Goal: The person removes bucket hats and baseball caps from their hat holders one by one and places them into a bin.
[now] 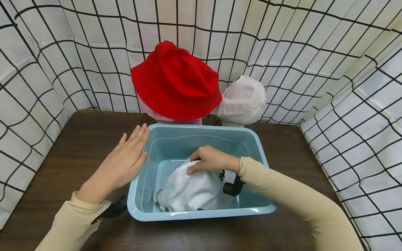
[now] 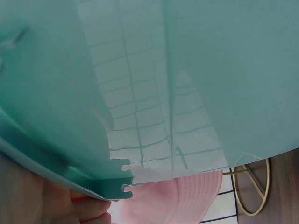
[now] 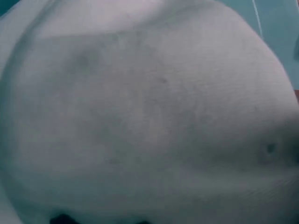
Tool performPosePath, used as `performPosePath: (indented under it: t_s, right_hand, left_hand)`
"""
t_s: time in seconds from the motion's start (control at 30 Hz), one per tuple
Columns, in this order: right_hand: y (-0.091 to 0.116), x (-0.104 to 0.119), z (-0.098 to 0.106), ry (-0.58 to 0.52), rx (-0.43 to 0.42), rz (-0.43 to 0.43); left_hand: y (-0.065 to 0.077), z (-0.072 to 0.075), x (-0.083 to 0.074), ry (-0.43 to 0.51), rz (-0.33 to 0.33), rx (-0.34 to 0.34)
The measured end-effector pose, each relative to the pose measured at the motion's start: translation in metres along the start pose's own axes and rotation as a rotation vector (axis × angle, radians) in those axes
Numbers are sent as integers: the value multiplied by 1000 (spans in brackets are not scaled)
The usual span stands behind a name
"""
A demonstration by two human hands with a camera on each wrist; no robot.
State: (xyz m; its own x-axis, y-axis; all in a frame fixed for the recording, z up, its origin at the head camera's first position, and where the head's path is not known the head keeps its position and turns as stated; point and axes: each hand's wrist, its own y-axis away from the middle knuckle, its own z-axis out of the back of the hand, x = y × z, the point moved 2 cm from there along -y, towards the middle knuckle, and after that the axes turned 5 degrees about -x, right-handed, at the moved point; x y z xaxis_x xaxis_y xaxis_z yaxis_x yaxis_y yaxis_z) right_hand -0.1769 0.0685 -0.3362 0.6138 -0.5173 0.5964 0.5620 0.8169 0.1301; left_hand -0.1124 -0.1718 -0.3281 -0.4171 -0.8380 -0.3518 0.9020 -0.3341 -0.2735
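Observation:
A white fabric hat [image 1: 191, 188] with small black markings lies crumpled in a light blue plastic basin [image 1: 201, 217]. My right hand [image 1: 213, 160] reaches into the basin and pinches the hat's upper edge between thumb and fingers. Pale fabric with a small eyelet fills most of the right wrist view, where the hand itself is hidden. Over the basin's left rim, my left hand [image 1: 127, 157] lies with straight fingers pointing up and away. In the left wrist view, its fingers [image 2: 91, 209] show beside the rim, and the basin's glossy outer wall takes up most of the picture.
Behind the basin stand a red bucket hat [image 1: 177, 83], with pink fabric beneath it, and a white cap [image 1: 243, 101]. A gold wire base [image 2: 252, 184] shows low down. The brown table [image 1: 78, 146] is enclosed by black wire grid [image 1: 103, 45] backed with white cloth.

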Motion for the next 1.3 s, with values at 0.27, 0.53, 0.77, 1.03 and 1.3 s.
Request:
performPosePath:
  t_s: [0.27, 0.53, 0.77, 1.03, 1.3]
  right_hand:
    - [-5, -8, -5, 16, 42, -28]
    - [-15, -8, -13, 65, 44, -36]
    - [-21, -9, -22, 108, 33, -48]
    - [-23, -14, -31, 138, 1, -115]
    - [-29, -20, -45, 244, -6, -130]
  left_hand:
    - [0, 0, 0, 1, 0, 1]
    - [0, 1, 0, 3, 1, 1]
    - [0, 0, 0, 13, -3, -5]
    - [-4, -1, -1, 12, -15, 2]
    - [-3, -4, 2, 11, -8, -2]
